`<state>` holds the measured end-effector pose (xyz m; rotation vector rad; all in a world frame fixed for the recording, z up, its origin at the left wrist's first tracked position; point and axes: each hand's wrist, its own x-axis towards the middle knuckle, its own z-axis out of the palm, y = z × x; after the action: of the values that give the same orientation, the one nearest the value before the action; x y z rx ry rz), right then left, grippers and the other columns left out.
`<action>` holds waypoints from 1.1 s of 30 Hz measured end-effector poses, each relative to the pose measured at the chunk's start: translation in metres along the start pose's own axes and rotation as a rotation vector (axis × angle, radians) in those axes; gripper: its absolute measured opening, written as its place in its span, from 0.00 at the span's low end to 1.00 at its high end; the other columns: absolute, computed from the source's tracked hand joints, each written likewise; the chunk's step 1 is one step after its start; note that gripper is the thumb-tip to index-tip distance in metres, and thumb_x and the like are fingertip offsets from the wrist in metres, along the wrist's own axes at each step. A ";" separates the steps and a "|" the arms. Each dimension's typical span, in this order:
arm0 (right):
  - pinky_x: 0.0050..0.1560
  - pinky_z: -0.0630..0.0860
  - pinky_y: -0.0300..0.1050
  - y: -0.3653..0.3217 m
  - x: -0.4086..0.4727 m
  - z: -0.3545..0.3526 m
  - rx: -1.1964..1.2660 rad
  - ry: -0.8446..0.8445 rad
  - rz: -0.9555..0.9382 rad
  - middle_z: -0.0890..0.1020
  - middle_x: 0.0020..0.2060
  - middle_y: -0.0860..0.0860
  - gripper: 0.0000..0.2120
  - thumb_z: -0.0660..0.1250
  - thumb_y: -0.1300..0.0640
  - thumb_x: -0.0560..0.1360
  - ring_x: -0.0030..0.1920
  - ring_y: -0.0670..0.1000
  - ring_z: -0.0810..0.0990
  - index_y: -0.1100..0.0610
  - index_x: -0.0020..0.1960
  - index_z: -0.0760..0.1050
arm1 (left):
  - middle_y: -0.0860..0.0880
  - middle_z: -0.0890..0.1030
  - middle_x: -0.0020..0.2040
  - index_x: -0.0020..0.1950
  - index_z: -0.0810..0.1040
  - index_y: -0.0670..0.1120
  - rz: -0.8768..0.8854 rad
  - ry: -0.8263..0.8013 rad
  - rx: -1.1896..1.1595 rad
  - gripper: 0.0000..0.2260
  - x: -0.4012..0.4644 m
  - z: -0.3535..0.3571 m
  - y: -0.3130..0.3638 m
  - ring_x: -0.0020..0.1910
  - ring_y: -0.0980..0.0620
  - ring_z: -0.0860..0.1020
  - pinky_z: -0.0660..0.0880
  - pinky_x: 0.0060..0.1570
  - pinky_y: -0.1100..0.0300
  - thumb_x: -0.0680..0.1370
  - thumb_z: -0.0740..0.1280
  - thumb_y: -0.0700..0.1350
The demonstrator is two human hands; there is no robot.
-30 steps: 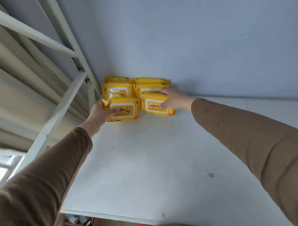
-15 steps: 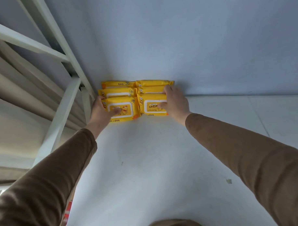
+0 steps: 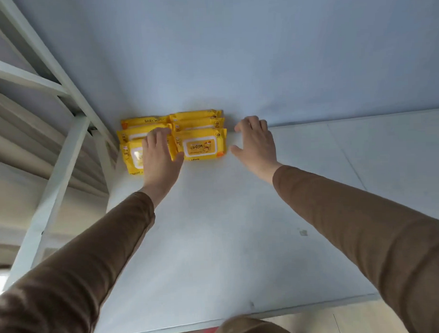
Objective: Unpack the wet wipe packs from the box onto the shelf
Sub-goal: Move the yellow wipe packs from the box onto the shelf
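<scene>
Left hand laid flat, grip wide, on the front-left wet wipe pack; right hand spread, holding nothing, beside the front-right pack. Packs are stacked at the shelf's back-left corner, by the white frame post.

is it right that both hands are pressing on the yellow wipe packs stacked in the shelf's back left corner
Not quite. In the head view only the left hand rests flat on the front-left yellow plastic wet wipe pack. The right hand is open beside the packs, touching none. They do sit in the white shelf's back left corner.
</scene>
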<state>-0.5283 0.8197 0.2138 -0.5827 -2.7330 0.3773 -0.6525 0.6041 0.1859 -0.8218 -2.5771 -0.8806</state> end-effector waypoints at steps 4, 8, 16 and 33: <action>0.58 0.69 0.51 0.070 -0.060 -0.036 0.045 0.014 0.114 0.72 0.61 0.52 0.19 0.69 0.53 0.73 0.61 0.57 0.70 0.55 0.62 0.71 | 0.43 0.74 0.61 0.64 0.74 0.43 0.128 -0.215 -0.083 0.21 -0.028 0.038 0.078 0.60 0.40 0.70 0.68 0.62 0.48 0.73 0.72 0.43; 0.61 0.69 0.52 0.153 -0.146 -0.084 0.035 0.018 0.216 0.74 0.62 0.52 0.19 0.68 0.55 0.74 0.62 0.57 0.70 0.55 0.64 0.71 | 0.44 0.75 0.61 0.65 0.74 0.43 0.285 -0.396 -0.126 0.20 -0.071 0.081 0.174 0.60 0.41 0.72 0.69 0.62 0.51 0.74 0.71 0.43; 0.60 0.70 0.55 0.324 -0.353 -0.194 -0.011 0.062 0.404 0.75 0.62 0.53 0.20 0.66 0.55 0.75 0.62 0.57 0.71 0.55 0.66 0.70 | 0.45 0.76 0.61 0.66 0.75 0.45 0.563 -0.532 -0.219 0.19 -0.206 0.143 0.408 0.60 0.43 0.72 0.69 0.62 0.53 0.76 0.71 0.44; 0.53 0.68 0.40 0.649 -0.608 -0.268 0.241 0.016 0.947 0.75 0.59 0.47 0.18 0.68 0.55 0.77 0.56 0.47 0.73 0.54 0.65 0.71 | 0.49 0.75 0.64 0.67 0.73 0.48 0.745 -0.962 -0.267 0.20 -0.415 0.335 0.722 0.64 0.45 0.70 0.70 0.62 0.50 0.76 0.69 0.46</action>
<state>0.3201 1.1790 0.0992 -1.7539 -2.1585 0.8767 0.0810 1.1100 0.0809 -2.5606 -2.3979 -0.6587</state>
